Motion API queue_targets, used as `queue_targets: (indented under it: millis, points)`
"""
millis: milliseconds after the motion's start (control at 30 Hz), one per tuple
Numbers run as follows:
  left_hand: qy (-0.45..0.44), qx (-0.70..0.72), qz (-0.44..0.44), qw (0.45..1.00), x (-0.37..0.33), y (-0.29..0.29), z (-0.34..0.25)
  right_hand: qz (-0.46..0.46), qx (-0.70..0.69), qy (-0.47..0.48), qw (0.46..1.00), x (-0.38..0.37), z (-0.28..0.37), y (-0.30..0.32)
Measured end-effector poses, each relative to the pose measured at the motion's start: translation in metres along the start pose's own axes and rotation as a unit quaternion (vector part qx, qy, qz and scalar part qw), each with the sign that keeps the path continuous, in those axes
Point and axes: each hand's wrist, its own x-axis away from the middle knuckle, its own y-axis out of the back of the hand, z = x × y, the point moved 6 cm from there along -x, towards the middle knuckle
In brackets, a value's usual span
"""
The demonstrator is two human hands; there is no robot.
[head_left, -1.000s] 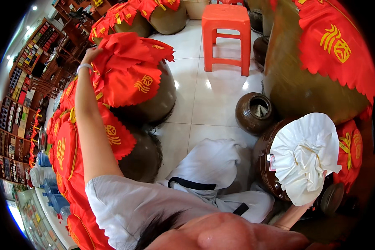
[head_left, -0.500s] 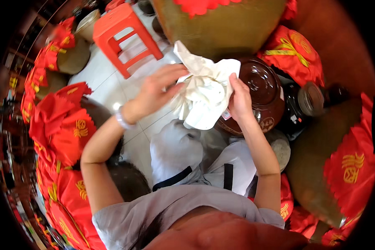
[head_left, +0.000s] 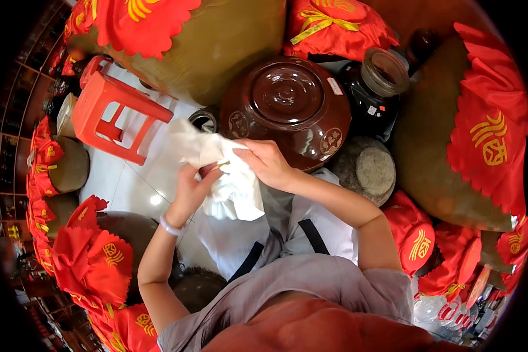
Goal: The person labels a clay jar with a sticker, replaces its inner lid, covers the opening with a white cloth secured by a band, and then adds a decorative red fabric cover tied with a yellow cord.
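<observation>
A crumpled white cloth [head_left: 234, 193] hangs in front of me above my knees, gathered into a bunch, its upper left end smeared by motion. My left hand [head_left: 195, 186], with a pale bracelet at the wrist, pinches the gathered part from the near left side. On the right, my right hand [head_left: 267, 165] grips the cloth's edge between thumb and fingers. A small yellowish strip [head_left: 219, 166] shows at the gather between the two hands; its kind is unclear. Just beyond my right hand stands a glossy dark brown lidded jar [head_left: 284, 111].
An orange-red plastic stool [head_left: 116, 111] stands on the white tiled floor at far left. Large brown jars [head_left: 229, 41] with red cloth covers [head_left: 481, 135] surround me. A dark glass jar [head_left: 369, 97] and a round grey stone-like piece [head_left: 364, 170] sit at right.
The view has swung to the right. Both hands and the cloth now sit lower and left of the brown jar, and my left hand has closed onto the cloth's gather.
</observation>
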Motion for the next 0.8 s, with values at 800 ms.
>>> queue_targets:
  millis: [800]
  points:
    - [0.186,0.456,-0.23,0.839,0.044,0.07,0.066,-0.222,-0.281,-0.127,0.925,-0.057,-0.021,0.107]
